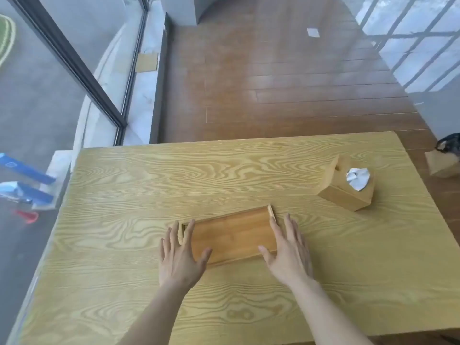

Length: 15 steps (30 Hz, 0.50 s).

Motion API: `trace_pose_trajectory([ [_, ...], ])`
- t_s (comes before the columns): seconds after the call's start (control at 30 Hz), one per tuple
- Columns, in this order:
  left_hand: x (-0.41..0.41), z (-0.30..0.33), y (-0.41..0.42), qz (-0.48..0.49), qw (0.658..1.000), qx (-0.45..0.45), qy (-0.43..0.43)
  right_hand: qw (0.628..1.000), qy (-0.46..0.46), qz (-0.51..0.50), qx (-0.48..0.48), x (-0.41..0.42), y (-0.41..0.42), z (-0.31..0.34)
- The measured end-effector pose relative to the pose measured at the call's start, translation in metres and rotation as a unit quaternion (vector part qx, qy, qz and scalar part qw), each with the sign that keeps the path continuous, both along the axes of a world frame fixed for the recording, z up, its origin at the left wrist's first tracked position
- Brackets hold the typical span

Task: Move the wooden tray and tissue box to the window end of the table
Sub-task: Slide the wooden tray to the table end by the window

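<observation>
Flat brown wooden tray (pixel 230 235), shallow, raised end lips, on pale table (pixel 124 195)

A: What lies past the pale, grainy worktop (pixel 149 175)?
B: A dark plank floor (pixel 286 78), with a small white scrap (pixel 313 32) on it.
A: And on the left?
B: A dark-framed window (pixel 72 61), with blue and white packages (pixel 27 185) below it.

Your table (pixel 124 195): pale wood, bold wavy grain, matt. Wooden tray (pixel 231 235): darker honey wood, smooth, slight sheen. Tissue box (pixel 341 195): same wood; crumpled white paper tissue (pixel 358 179) on top.
</observation>
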<state>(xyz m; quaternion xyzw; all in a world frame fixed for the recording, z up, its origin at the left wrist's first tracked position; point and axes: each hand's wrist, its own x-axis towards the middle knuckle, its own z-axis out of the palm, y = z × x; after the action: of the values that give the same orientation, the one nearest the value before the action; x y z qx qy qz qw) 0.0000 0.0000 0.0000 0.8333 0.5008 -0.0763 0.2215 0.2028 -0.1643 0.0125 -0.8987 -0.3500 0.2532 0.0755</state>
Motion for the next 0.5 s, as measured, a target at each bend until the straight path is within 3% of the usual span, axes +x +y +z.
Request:
trace_pose_trajectory([
  [0.23,0.000,-0.014,-0.015,0.111,0.988,-0.105,-0.004,0.999,0.039,-0.027,-0.016,0.013,0.007,-0.017],
  [0.5,0.017,-0.010,-0.016,0.177,0.974,-0.133,-0.044,0.997,0.059,-0.032,-0.022,0.014,0.026,-0.019],
])
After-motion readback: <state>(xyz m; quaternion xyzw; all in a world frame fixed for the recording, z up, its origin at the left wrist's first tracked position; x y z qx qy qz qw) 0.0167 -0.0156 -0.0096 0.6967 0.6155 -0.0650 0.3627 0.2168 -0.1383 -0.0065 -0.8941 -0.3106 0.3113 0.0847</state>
